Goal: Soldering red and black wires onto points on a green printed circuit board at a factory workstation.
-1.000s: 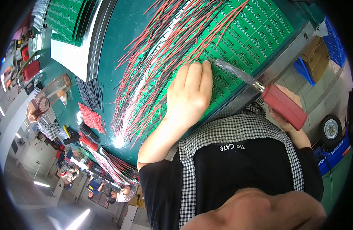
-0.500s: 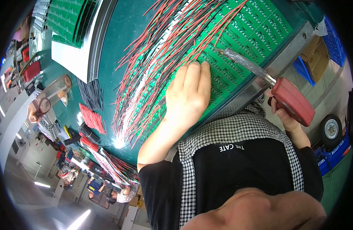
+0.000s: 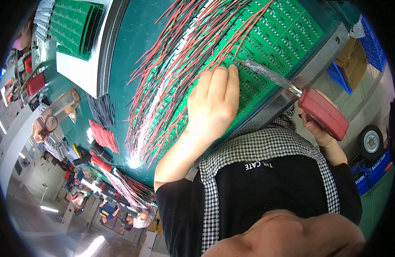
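My right hand (image 3: 316, 128) is wrapped around the red handle of a soldering gun (image 3: 325, 112). The gun's wrapped barrel points left across a green circuit board panel (image 3: 287, 38), and its tip is right by the fingertips of my left hand (image 3: 214, 98). That left hand lies over the panel's near part, fingers pressed together and bent down; what they pinch, if anything, is hidden beneath them. Rows of red and black wires (image 3: 176, 73) spread over the panel's left part, some touching my left fingers.
A metal rail (image 3: 309, 70) runs along the near edge. To the left lie black wires (image 3: 101, 109), red wires (image 3: 104, 136) and a clear container (image 3: 58, 113). More green panels (image 3: 73, 28) sit on white sheets (image 3: 79, 70). Other people work far off at lower left.
The soldering gun has shifted a little left and down, bringing its tip close to my left fingertips. My left hand has moved slightly right along the panel.
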Tool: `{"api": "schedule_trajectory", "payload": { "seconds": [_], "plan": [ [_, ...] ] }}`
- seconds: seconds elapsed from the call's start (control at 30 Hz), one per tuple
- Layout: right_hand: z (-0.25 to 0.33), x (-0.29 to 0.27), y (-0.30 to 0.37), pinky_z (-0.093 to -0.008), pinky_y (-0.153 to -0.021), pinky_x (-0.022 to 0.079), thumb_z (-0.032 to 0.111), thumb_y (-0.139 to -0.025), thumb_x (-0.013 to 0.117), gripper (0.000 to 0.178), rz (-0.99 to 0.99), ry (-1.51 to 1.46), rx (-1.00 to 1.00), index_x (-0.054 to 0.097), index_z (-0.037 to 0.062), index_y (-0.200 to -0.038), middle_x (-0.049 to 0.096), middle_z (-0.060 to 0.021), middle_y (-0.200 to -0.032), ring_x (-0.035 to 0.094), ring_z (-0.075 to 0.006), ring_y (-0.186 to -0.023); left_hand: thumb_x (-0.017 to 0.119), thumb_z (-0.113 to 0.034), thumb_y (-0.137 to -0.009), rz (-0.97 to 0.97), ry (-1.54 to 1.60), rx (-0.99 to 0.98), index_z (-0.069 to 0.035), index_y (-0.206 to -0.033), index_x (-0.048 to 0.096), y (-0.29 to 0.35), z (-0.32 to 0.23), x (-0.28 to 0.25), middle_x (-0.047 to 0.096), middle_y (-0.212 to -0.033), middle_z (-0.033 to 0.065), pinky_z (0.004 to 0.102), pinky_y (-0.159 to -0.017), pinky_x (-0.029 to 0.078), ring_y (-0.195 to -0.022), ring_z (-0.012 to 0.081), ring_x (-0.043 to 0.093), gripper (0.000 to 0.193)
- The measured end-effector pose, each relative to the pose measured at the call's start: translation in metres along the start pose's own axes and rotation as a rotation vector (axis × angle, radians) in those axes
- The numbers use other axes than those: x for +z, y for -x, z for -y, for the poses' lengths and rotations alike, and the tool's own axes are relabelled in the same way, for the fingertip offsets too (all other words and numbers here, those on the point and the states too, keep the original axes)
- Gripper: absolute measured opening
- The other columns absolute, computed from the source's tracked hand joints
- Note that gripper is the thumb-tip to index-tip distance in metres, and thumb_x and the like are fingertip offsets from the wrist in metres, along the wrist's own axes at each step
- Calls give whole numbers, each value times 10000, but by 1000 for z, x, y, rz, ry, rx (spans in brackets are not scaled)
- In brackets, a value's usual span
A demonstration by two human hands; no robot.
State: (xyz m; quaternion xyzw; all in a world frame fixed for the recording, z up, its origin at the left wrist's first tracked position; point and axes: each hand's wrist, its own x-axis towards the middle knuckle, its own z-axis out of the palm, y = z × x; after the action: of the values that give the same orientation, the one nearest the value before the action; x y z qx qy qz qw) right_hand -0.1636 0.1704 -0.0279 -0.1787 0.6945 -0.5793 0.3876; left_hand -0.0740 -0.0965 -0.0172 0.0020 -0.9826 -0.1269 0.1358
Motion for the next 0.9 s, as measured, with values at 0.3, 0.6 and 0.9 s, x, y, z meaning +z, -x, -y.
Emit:
{"api": "schedule_trajectory", "payload": {
  "seconds": [0.3,0.6,0.9],
  "plan": [
    [-7,-6,-1,-318,-765,465,315,-723,697,530,4,298,-136,543,-2,-1118,556,-173,-1132,594,-277,-940,569,-34,-639,27,13,2,42,-915,572,-4,1,-2,510,-797,86,260,-555,473,-725,194,533,286],
    [0,-6,1,-334,-758,468,315,-734,683,496,47,166,-75,558,-1,-1094,558,-178,-1121,597,-298,-930,562,-27,-647,28,-3,5,47,-915,569,-2,-1,-2,509,-799,96,266,-589,481,-730,202,530,279],
    [1,-8,-4,-340,-763,465,305,-717,693,522,48,390,-175,546,-15,-1103,554,-187,-1125,589,-308,-945,562,-23,-638,22,0,10,48,-912,573,-3,0,0,523,-816,102,261,-588,483,-732,200,531,283]
  ]
}}
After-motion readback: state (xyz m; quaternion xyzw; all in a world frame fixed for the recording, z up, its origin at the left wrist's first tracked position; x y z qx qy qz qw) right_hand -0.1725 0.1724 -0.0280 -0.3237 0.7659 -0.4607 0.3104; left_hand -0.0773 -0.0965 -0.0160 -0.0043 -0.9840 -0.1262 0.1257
